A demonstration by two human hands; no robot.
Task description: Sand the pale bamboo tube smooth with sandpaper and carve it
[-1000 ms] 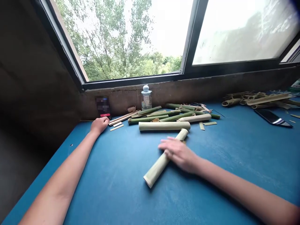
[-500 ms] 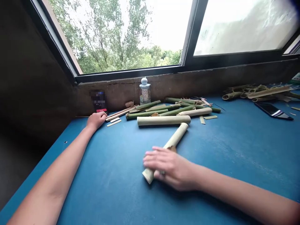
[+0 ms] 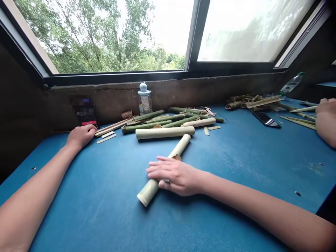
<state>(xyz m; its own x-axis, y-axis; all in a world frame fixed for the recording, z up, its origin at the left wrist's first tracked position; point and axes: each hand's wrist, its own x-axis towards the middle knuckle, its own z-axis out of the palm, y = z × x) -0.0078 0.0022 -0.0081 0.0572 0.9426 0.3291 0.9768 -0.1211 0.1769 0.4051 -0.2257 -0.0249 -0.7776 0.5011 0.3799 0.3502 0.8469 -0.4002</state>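
A pale peeled bamboo tube (image 3: pixel 147 191) lies slantwise on the blue table (image 3: pixel 236 164). My right hand (image 3: pixel 175 175) lies flat across its middle, fingers stretched out and pressing on it. My left hand (image 3: pixel 80 135) is stretched to the far left, its fingers curled, touching the foot of a phone (image 3: pixel 84 111) propped against the wall. A second pale tube (image 3: pixel 165 132) lies crosswise just beyond the first one's far end.
Green bamboo sticks and strips (image 3: pixel 157 120) are piled along the wall by a small jar with a pale blue lid (image 3: pixel 145 99). More bamboo (image 3: pixel 252 101), a flat phone (image 3: pixel 265 118) and a plastic bottle (image 3: pixel 291 84) lie far right. Another person's hand (image 3: pixel 325 120) is at the right edge.
My right hand slid along the slanted tube from its far end toward its middle. The view swung right, bringing another person's hand into sight. My left hand stayed by the propped phone.
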